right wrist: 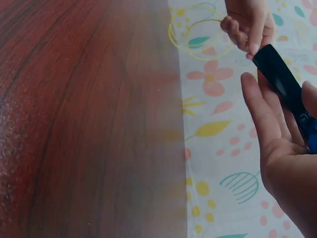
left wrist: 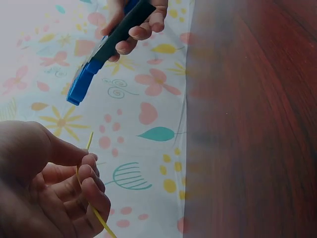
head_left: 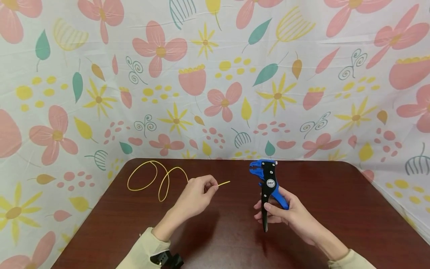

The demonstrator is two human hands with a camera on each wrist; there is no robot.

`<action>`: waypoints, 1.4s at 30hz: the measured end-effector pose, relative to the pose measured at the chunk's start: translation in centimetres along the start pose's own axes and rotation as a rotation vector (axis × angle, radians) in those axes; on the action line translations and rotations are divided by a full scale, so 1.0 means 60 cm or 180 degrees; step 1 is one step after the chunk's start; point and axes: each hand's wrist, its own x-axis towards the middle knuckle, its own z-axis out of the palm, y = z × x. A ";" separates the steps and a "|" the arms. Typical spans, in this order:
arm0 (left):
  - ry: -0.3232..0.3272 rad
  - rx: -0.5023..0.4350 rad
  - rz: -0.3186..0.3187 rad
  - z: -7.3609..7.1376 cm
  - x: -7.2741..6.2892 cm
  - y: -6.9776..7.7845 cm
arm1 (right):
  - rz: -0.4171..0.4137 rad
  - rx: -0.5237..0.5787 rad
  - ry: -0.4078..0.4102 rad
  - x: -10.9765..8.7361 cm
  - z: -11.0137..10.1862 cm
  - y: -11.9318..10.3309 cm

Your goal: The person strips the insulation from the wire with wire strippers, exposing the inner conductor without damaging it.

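My left hand [head_left: 197, 197] pinches a thin yellow wire [head_left: 224, 183] close to one end, which sticks out to the right past the fingertips. The rest of the wire trails in loose loops to the left of the hand. In my right hand [head_left: 295, 216] is a wire stripper [head_left: 270, 183] with blue and black parts, held upright by its handles with the jaw end uppermost. The thumb lies across the black handle. A gap separates the wire's end from the tool. In the left wrist view the wire tip [left wrist: 90, 139] points up toward the blue stripper head [left wrist: 83, 84].
Below the hands is a dark reddish-brown wooden table [head_left: 235, 239]. A white cloth [head_left: 215, 86] with printed flowers and leaves hangs behind its far edge and along the left side. A black device [head_left: 166, 258] is strapped at the left wrist.
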 end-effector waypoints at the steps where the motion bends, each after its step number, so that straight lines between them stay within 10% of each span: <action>1: 0.0003 0.0001 0.0005 0.000 0.000 0.001 | -0.0028 -0.0018 -0.0022 0.001 0.000 0.001; 42: 0.0432 -0.0184 0.0172 -0.008 0.003 0.026 | 0.0154 0.0382 -0.0511 0.017 0.023 0.015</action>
